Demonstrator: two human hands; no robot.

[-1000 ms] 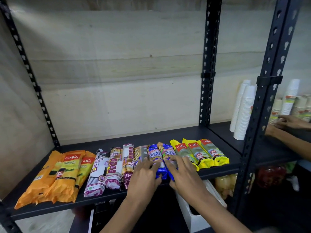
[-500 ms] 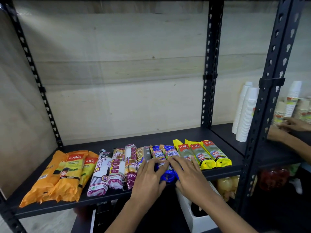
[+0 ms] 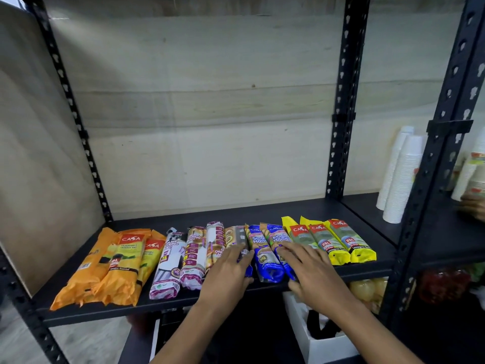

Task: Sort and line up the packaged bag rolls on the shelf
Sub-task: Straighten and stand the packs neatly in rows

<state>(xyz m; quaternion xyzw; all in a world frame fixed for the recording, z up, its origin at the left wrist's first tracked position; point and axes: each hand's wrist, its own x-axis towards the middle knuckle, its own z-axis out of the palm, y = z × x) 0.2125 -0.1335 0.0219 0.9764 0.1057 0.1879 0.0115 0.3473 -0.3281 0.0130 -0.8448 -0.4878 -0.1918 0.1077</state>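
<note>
Sorting looks nearly done: bag rolls (image 3: 194,258) lie colour-grouped along the shelf (image 3: 341,214), your left hand (image 3: 225,274) and right hand (image 3: 312,271) flat, gripping nothing, squaring the blue rolls (image 3: 265,266)

A black shelf (image 3: 262,214) carries a row of packaged bag rolls (image 3: 194,256).

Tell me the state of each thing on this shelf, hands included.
Left hand: flat on a brown roll.
Right hand: flat across the blue rolls.
Yellow rolls: lying side by side.
White-purple rolls: lying, front ends uneven.
Orange packs: overlapping, askew.
Cup stacks: standing.
</note>
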